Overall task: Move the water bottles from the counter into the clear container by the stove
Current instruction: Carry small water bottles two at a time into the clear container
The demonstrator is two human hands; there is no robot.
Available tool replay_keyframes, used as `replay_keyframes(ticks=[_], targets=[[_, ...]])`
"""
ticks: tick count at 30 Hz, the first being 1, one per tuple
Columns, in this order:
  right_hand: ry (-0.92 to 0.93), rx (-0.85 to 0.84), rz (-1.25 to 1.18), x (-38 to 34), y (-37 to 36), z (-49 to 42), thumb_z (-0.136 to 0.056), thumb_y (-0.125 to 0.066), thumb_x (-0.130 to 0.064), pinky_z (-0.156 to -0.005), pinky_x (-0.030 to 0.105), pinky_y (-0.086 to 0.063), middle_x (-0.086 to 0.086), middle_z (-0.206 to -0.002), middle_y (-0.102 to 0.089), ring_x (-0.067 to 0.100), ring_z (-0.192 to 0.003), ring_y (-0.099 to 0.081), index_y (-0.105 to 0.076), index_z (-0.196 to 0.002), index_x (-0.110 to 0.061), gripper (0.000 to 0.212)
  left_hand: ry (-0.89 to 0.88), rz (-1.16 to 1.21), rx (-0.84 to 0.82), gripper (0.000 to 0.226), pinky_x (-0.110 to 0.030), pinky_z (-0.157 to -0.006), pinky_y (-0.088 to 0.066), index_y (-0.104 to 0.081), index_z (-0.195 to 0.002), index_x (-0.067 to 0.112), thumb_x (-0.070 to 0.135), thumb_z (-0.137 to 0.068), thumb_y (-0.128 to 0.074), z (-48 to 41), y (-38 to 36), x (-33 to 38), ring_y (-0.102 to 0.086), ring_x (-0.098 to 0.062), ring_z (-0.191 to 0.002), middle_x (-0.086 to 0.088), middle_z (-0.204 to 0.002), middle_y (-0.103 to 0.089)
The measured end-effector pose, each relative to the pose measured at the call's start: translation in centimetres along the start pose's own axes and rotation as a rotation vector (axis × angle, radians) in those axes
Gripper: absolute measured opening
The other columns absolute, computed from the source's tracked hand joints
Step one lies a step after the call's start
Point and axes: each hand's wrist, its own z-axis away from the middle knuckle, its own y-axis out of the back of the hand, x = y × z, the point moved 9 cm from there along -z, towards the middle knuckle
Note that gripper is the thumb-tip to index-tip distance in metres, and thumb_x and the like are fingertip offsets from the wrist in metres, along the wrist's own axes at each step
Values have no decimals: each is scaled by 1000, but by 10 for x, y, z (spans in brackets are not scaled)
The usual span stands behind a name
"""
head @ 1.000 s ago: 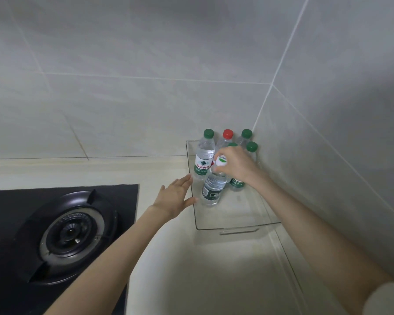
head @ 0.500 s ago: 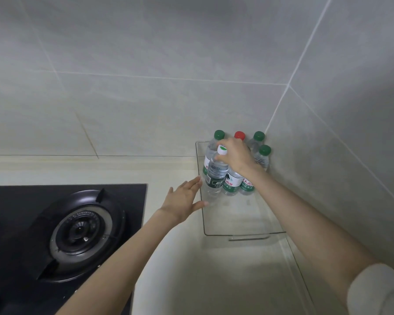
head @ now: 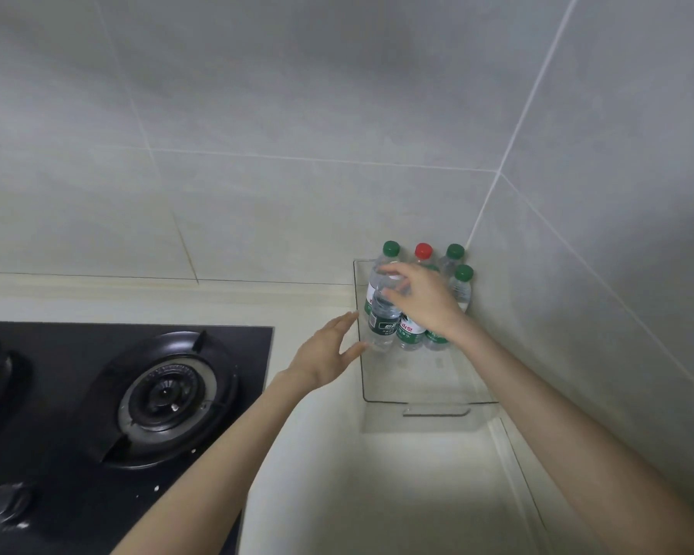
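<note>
The clear container (head: 429, 402) sits in the counter corner, right of the stove. Several water bottles stand upright at its back: green-capped ones (head: 390, 247), (head: 463, 272) and a red-capped one (head: 423, 250). In front of them a dark-labelled bottle (head: 382, 326) with a white cap stands on the container floor by the left wall. My right hand (head: 421, 302) reaches in from the right, its fingers loosely around that bottle's cap and neck. Outside the container, my left hand (head: 325, 354) is open and flat, its fingertips touching the left wall.
A black gas stove (head: 165, 394) with a round burner fills the left. Pale counter (head: 357, 494) stretches in front of the container. Tiled walls close in behind and on the right. The front half of the container floor is bare.
My right hand carried the white-capped bottle back and left, and set it upright in front of the rear bottles; its grip has loosened. The left hand stays at the container's side.
</note>
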Motion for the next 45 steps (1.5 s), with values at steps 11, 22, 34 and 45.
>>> replay_keyframes(ticks=[11, 22, 34, 45], targets=[[201, -176, -138, -97, -49, 49, -88, -64, -22, -87, 28, -47, -13, -111, -60, 12, -93, -61, -60, -121, -31, 34, 153, 38, 300, 41, -38, -100, -46, -48, -136, 30, 34, -95, -51, 115, 83, -30, -57, -13, -116, 9, -130, -60], [517, -452, -189, -273, -164, 118, -87, -65, -20, -86, 28, -51, -9, -117, -62, 11, -89, -62, -62, -120, -29, 35, 452, -15, 502, 42, -40, -94, -50, -46, -135, 33, 32, -93, -54, 312, 152, -122, -63, -14, -108, 9, -120, -66], [812, -752, -224, -516, -310, 283, -90, -62, -21, -88, 28, -49, -7, -122, -60, 13, -96, -60, -59, -126, -25, 36, 791, 18, 761, 43, -36, -97, -49, -47, -136, 29, 37, -94, -53, 635, 214, -239, -59, -13, -111, 6, -133, -58], [1088, -973, -310, -740, -433, 461, -91, -59, -29, -84, 26, -48, -12, -125, -58, 9, -97, -59, -56, -128, -30, 37, 1072, 82, 1073, 47, -31, -95, -48, -43, -141, 25, 33, -95, -53, 919, 249, -290, -57, -15, -115, 3, -134, -56]])
